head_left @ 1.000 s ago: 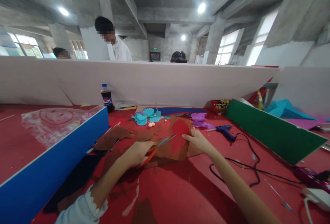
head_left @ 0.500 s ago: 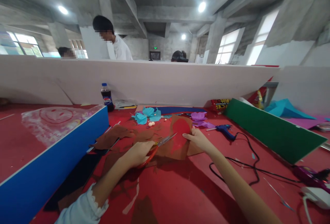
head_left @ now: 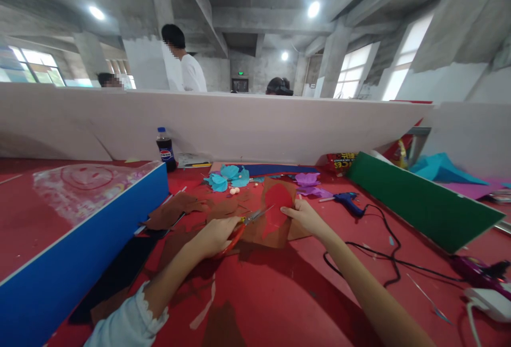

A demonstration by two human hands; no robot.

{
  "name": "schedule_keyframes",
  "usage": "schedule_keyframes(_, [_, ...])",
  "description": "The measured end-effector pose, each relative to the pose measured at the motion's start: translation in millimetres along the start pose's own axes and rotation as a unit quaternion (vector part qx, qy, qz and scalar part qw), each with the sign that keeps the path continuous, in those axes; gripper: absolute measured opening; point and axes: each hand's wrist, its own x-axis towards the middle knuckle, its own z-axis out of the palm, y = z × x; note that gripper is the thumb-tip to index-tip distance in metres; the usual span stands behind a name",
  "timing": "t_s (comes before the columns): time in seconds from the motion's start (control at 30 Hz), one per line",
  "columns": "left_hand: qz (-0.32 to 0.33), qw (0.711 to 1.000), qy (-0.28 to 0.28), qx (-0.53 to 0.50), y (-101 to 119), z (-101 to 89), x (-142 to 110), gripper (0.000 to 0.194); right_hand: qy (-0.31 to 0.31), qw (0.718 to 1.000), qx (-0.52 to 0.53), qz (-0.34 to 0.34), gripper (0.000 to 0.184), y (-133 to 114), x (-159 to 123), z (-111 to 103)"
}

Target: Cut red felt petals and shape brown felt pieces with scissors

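Observation:
My left hand (head_left: pixel 217 236) is closed around the handles of a pair of orange-handled scissors (head_left: pixel 235 238). The blades are slightly apart or nearly closed, pointing right over a brown sheet (head_left: pixel 275 238). Thumb and fingers of my right hand (head_left: pixel 303 214) pinch that sheet at its right edge and hold it up off the table. A rounded red area (head_left: pixel 278 198) shows in the sheet; I cannot tell whether it is an opening or a red piece. Brown scraps (head_left: pixel 223 208) lie beneath and to the left.
Blue paper petals (head_left: pixel 229 176) and purple ones (head_left: pixel 307 179) lie behind. At right are a blue glue gun (head_left: pixel 349 202), its black cord and a green board (head_left: pixel 423 203). A blue board (head_left: pixel 99 251) stands left, a cola bottle (head_left: pixel 165 150) at back. Other people are beyond the white partition (head_left: pixel 239 126).
The brown sheet and my right hand have shifted very slightly left. My left hand with the scissors is almost still. Behind the partition, a person in white has moved right and turned.

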Motion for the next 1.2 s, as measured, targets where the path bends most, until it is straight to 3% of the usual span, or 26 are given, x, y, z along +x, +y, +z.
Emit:
schedule_keyframes(0.27, [-0.004,1.000,-0.007,0.023,-1,0.4,1,0.027,-0.005,0.999,-0.039,0.000,0.028,-5,-2,-1])
schedule_keyframes(0.53, [0.007,0.999,-0.017,0.035,-2,-0.7,0,0.021,0.012,0.982,-0.187,0.014,0.025,-13,-6,-6])
schedule_keyframes(0.83, [0.021,0.998,-0.002,0.055,-7,3.3,1,0.016,0.004,0.963,-0.268,0.010,0.023,-19,-9,-11])
schedule_keyframes(1.07, [0.022,0.998,-0.005,0.056,-6,3.8,2,0.020,0.000,0.954,-0.300,-0.002,0.022,-21,-11,-14])
schedule_keyframes(1.2, [0.028,0.999,0.004,0.042,-5,4.5,2,0.036,-0.004,0.949,-0.316,-0.009,0.022,-21,-11,-14])
